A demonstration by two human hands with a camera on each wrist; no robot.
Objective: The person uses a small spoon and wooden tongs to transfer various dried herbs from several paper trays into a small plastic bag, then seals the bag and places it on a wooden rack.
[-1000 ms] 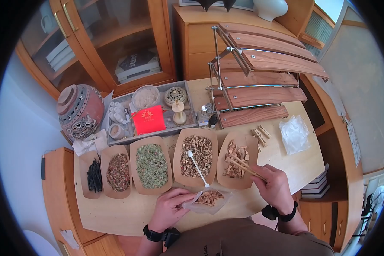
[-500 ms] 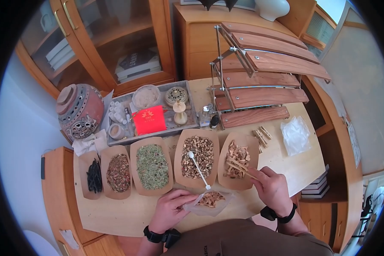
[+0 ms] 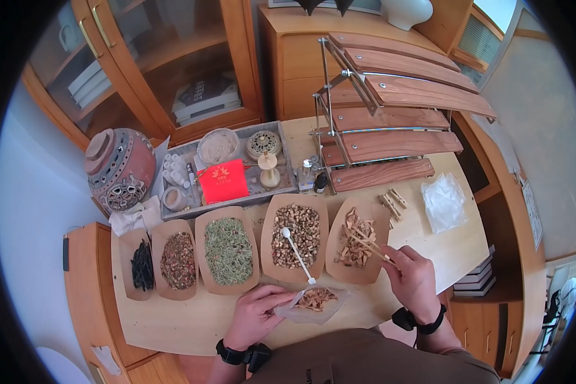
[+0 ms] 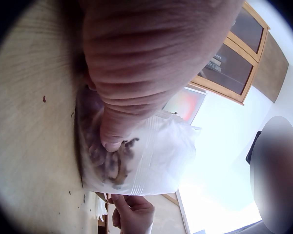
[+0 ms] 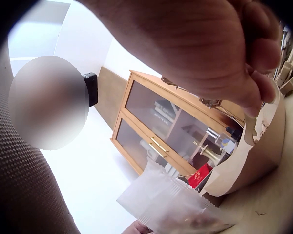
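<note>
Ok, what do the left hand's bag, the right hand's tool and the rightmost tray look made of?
Bag: probably frosted plastic, translucent with a ribbed seal. Tool: likely wood or bamboo, pale and dull. Tray: seemingly matte brown paperboard, judging by its thin walls.

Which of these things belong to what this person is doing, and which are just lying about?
Seemingly in use:
left hand, holding the bag
right hand, holding tongs
rightmost tray, with brown pieces like the bag's

Probably just lying about:
red packet
jar
wooden rack
white vase
</note>
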